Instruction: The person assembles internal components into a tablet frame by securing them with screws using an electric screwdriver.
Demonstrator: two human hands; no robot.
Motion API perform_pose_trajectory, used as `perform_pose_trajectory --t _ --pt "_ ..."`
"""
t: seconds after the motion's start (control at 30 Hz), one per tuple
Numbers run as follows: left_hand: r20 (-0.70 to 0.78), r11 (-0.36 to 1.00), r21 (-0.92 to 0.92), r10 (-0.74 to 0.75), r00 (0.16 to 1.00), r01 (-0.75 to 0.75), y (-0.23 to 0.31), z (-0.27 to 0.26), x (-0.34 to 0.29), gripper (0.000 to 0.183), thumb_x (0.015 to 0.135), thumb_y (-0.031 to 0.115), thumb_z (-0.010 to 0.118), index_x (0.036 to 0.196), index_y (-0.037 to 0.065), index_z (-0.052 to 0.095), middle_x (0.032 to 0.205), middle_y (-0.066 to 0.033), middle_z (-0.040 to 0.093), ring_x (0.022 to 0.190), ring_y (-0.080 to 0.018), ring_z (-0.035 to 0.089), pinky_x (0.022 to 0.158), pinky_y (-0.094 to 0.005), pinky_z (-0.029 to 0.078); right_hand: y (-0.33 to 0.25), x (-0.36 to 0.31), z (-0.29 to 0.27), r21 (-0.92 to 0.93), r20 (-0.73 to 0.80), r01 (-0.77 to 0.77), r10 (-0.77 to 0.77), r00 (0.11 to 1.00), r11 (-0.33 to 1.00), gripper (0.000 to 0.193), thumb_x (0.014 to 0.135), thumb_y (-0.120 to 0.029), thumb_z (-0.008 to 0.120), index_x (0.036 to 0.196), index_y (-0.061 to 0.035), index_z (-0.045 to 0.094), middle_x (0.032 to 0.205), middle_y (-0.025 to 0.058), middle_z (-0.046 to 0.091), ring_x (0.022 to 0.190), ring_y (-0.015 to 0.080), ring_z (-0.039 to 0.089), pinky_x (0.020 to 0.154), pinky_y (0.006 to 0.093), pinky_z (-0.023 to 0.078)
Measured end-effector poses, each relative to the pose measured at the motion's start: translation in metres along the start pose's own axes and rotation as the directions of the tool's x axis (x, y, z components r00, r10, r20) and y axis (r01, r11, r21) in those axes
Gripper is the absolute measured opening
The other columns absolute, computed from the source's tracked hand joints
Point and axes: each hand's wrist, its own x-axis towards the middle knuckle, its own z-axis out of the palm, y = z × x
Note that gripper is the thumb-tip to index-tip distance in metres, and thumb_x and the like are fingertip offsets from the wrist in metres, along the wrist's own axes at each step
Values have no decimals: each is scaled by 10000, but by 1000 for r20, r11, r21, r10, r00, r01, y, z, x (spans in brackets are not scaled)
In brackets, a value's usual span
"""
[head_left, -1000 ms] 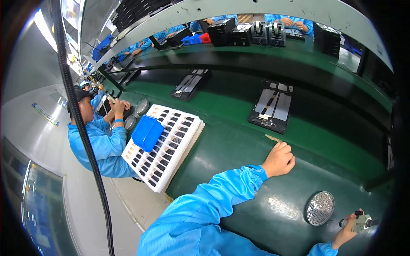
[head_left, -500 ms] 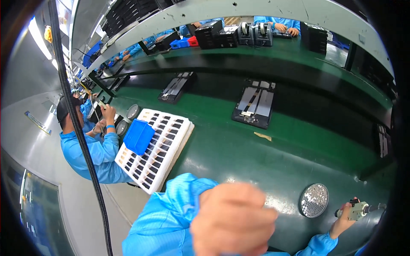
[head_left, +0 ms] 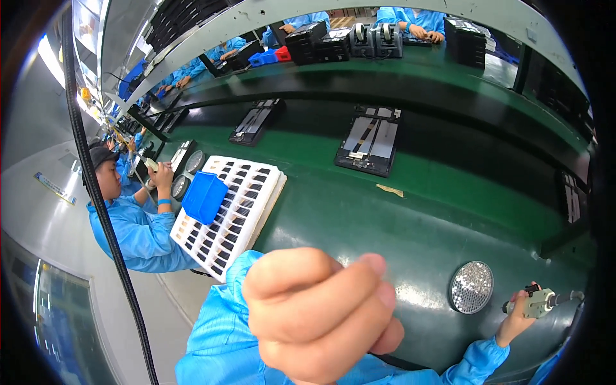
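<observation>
My left hand (head_left: pixel 321 311) is raised close in front of me above the bench, its fingers curled into a closed fist. Whatever it may hold is hidden. At the lower right my right hand (head_left: pixel 514 325) is wrapped around a pale grey-green electric screwdriver (head_left: pixel 538 303) with a black lever and a metal end pointing right. Just left of that tool lies a round dish (head_left: pixel 471 311) with many tiny shiny metal pieces, probably screws. Farther off, an opened tablet-like device (head_left: pixel 370 142) with exposed inner parts lies on the green surface.
A white slotted tray (head_left: pixel 274 185) of small dark parts carries a blue bin (head_left: pixel 204 197) at the left. Beside it a co-worker (head_left: pixel 138 228) handles a tool. Another opened device (head_left: pixel 256 122) lies farther left. A yellowish strip (head_left: pixel 390 190) lies on the bench. A black cable (head_left: pixel 96 192) hangs at left.
My left fist has shifted left and slightly up and is less blurred. The background sits a little higher and farther left. My right hand still grips the screwdriver.
</observation>
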Motion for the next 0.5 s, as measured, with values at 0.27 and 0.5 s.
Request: perform_pose_trajectory --t 0.27,0.5 --pt "-111 987 111 -102 989 114 15 -10 6 118 935 163 520 956 61 465 748 -38 551 561 -178 554 475 -295 354 3 -2 1 19 -49 -14 14 999 1000 355 889 -66 561 1225 17 480 814 21 507 720 96 466 647 238 383" --pt "19 924 -360 -134 991 132 11 -12 6 181 887 149 605 950 26 488 758 -106 544 588 -246 598 449 -328 399 7 -1 0 19 -30 -24 25 999 1000 377 888 -55 558 1247 18 470 820 17 506 718 90 462 642 234 379"
